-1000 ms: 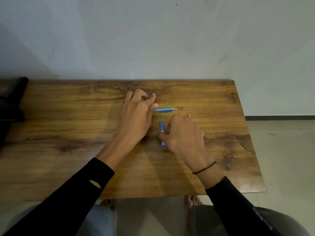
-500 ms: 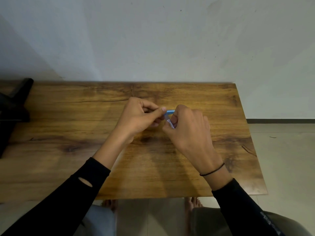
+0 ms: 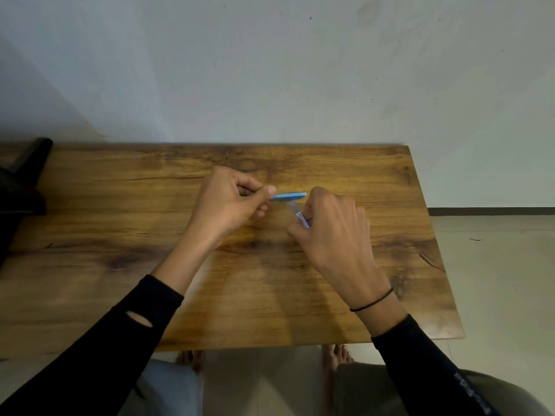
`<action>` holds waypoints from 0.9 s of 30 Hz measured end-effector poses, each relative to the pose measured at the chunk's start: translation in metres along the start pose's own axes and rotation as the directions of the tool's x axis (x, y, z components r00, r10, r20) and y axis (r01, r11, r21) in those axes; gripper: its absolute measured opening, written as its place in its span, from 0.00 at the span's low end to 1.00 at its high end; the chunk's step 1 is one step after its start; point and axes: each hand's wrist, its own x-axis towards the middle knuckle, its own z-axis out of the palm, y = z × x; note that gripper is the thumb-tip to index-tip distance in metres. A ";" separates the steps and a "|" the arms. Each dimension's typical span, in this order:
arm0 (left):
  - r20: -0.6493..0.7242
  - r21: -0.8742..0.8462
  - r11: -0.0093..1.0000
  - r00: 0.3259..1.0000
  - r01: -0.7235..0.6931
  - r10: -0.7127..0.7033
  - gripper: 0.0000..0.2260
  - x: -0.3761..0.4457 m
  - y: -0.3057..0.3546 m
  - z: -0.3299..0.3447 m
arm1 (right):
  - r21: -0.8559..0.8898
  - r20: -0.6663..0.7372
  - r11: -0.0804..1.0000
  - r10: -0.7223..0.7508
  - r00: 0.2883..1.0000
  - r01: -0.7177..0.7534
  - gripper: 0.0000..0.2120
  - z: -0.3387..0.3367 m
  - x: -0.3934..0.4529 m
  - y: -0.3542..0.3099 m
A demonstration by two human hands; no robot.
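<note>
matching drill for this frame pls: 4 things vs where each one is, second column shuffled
Things:
1. light blue pen piece
2. clear labelled piece
3. thin black band
4. black object

Places:
a. at the left end of the table
b. pinched at one end by the left hand, lying about level
c. round the wrist of the right hand
d. held in the right hand's fingers, slanted

Pairs: 1-b, 2-d, 3-c, 4-a
</note>
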 end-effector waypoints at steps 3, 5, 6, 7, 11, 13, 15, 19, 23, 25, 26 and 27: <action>0.148 0.242 0.970 0.988 0.013 -0.050 0.06 -0.009 -0.003 0.011 | 0.037 -0.026 0.999 0.040 0.999 -0.039 0.10 -0.008 0.004 0.006; 0.146 0.369 0.929 0.989 -0.034 -0.022 0.07 -0.012 -0.001 0.018 | 0.045 -0.022 0.997 0.062 0.998 -0.061 0.09 -0.013 0.007 0.009; 0.132 0.395 0.918 0.991 -0.049 -0.004 0.07 -0.012 0.000 0.019 | 0.047 -0.020 0.996 0.071 0.997 -0.070 0.08 -0.014 0.008 0.010; 0.118 0.404 0.913 0.993 -0.055 0.007 0.08 -0.012 0.002 0.018 | 0.051 -0.017 0.996 0.078 0.997 -0.077 0.08 -0.015 0.009 0.010; 0.086 0.315 0.949 0.996 0.001 -0.030 0.10 -0.010 0.001 0.011 | 0.083 -0.019 0.994 0.073 0.997 -0.071 0.08 -0.020 0.010 0.012; 0.058 -0.009 0.997 0.996 0.071 -0.070 0.09 -0.007 0.002 0.010 | 0.102 -0.035 0.994 0.028 0.999 -0.024 0.08 -0.024 0.012 0.012; 0.112 -0.451 0.873 0.982 0.185 -0.150 0.16 -0.001 0.006 0.005 | 0.157 -0.047 0.986 -0.058 0.997 0.065 0.07 -0.030 0.013 0.012; 0.442 -0.856 0.289 0.897 0.429 -0.023 0.44 -0.005 0.011 0.005 | 0.226 -0.048 0.918 -0.323 0.945 0.325 0.05 -0.042 0.013 0.009; 0.521 -0.848 0.177 0.848 0.500 0.096 0.54 -0.019 0.017 0.022 | 0.228 -0.017 0.862 -0.461 0.887 0.453 0.05 -0.058 0.018 0.009; 0.526 -0.848 0.156 0.842 0.507 0.118 0.56 -0.023 0.020 0.030 | 0.186 0.003 0.852 -0.499 0.867 0.490 0.07 -0.064 0.020 0.009; 0.523 -0.850 0.146 0.843 0.506 0.125 0.56 -0.025 0.020 0.033 | 0.148 0.023 0.851 -0.512 0.859 0.503 0.07 -0.067 0.020 0.008; 0.519 -0.854 0.132 0.844 0.504 0.137 0.56 -0.027 0.021 0.036 | 0.109 0.045 0.850 -0.522 0.852 0.515 0.08 -0.069 0.020 0.008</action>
